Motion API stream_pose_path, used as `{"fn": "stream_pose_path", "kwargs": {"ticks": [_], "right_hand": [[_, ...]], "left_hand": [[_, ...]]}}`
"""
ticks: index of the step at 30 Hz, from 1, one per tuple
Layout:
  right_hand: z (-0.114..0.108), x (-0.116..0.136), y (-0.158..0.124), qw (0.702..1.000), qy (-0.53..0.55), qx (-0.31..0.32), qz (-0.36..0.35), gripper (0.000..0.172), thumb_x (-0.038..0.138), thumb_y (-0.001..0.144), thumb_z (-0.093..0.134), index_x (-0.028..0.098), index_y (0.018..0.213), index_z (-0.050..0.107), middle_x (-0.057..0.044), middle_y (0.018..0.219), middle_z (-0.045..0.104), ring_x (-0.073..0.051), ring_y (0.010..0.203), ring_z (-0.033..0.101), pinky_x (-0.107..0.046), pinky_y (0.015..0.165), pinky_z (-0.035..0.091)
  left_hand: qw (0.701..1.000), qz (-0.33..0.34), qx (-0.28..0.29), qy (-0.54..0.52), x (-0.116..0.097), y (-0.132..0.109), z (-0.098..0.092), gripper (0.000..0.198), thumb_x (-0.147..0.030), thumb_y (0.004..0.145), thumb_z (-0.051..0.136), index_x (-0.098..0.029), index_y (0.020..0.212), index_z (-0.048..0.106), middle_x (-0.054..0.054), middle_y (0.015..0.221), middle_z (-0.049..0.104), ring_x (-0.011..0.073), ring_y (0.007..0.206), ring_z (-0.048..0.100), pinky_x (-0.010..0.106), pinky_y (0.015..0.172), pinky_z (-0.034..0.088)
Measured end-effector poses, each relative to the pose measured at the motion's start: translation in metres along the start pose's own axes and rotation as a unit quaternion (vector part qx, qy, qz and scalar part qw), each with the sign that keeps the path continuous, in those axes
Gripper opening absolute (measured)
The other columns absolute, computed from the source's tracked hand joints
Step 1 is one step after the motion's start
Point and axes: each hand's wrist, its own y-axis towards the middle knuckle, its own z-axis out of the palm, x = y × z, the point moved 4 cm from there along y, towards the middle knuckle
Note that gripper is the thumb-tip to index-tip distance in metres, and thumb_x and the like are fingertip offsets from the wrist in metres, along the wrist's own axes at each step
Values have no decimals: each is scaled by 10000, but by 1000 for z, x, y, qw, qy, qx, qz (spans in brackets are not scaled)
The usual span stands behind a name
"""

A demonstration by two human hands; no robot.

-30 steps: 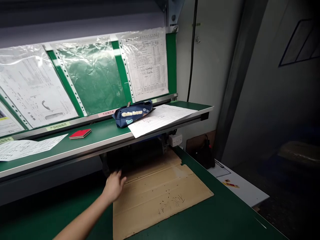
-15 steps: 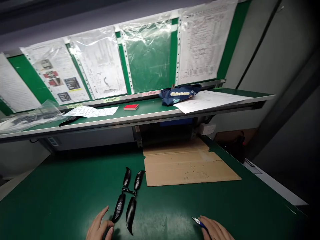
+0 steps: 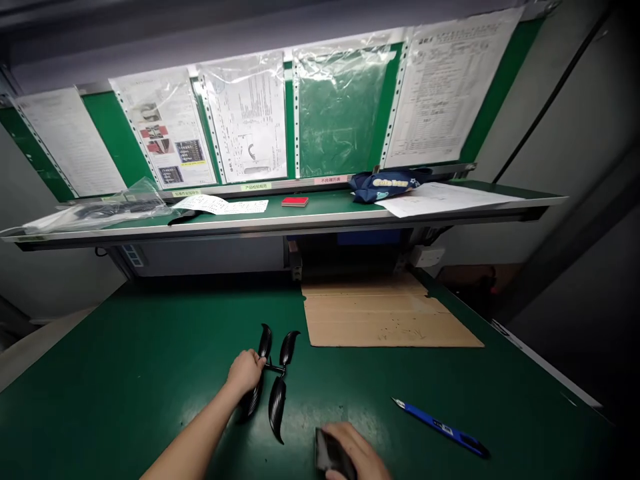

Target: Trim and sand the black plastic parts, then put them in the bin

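Observation:
Several black, leaf-shaped pieces with a striped, glossy surface, joined by a thin crossbar, form one black moulded part lying on the green tabletop. My left hand is closed over its left side near the crossbar, covering some of it. At the bottom middle, my right hand is wrapped round a dark, glossy, block-like object, whose kind I cannot make out. To the right of that hand lies a blue craft knife, its pointed tip toward the upper left, touched by neither hand.
A flat cardboard sheet lies at the back right of the table. Above it runs a shelf with a red pad, a navy pouch, loose papers and a clear plastic bag. Sheets in sleeves hang behind.
My left hand has moved forward onto the middle of the black moulded part. My right hand has let go of the craft knife, moved left and taken hold of the dark object. The view has shifted.

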Motion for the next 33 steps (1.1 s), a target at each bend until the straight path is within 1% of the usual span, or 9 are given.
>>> {"fn": "stream_pose_path", "kwargs": {"ticks": [3,7,12,16,20,24,26,30,33], "right_hand": [[0,0,-9,990,85,-69,91,550,357,813,595,363,1343,447,-69,1416,460,-272,1276,472,-335,938,495],[-5,18,-16,976,134,-149,89,578,255,765,599,321,1320,448,-65,1203,556,-187,1034,618,-273,843,531],[-12,31,-14,965,146,-217,-5,571,149,723,601,256,1274,500,-64,1005,619,-167,809,684,-249,674,570],[-13,36,-9,970,116,-210,-49,533,120,758,578,243,1269,489,-90,1095,660,-203,952,687,-276,741,577],[-14,43,-3,987,24,-152,-48,523,89,766,543,273,1253,496,-83,1192,609,-195,1080,632,-281,833,554],[-27,52,4,982,35,-175,-61,515,60,746,501,250,1223,463,-23,901,608,-139,724,640,-231,655,556],[-38,58,9,978,53,-194,-59,387,76,759,508,245,1108,498,10,785,584,-134,620,585,-224,577,520],[-62,78,15,972,49,-207,-104,124,119,799,529,240,812,551,-15,763,591,-171,665,562,-267,571,472],[-76,96,15,954,36,-237,-181,171,114,821,520,240,897,607,-45,823,600,-202,747,566,-305,615,464]], "left_hand": [[994,33,33,-103,1,-17,-4,266,-412,894,533,-153,882,594,-9,771,593,127,664,554,319,675,479],[948,76,78,-299,-15,-48,-20,292,-469,871,548,-180,828,540,-44,704,503,103,610,460,254,611,390],[825,63,141,-543,-38,-97,-34,263,-479,881,532,-220,925,526,-47,773,463,79,647,417,221,640,359],[723,19,202,-661,-44,-121,-19,313,-462,861,566,-183,1001,591,-80,614,287,59,503,254,206,535,293],[658,-29,267,-703,-46,-126,2,452,-500,872,543,-157,1162,592,-102,538,250,55,441,169,212,492,263],[632,-70,304,-710,-48,-126,9,431,-464,871,571,-161,1177,594,-92,525,379,47,411,258,217,498,298],[627,-89,314,-708,-51,-127,9,444,-447,875,574,-145,1201,578,-88,530,416,46,408,295,220,510,321],[624,-127,342,-692,-63,-133,9,408,-431,888,553,-128,1158,590,-79,529,440,56,404,327,234,517,333],[623,-148,358,-679,-78,-140,9,337,-425,893,540,-147,1069,615,-73,538,438,57,416,327,230,519,322]]}}
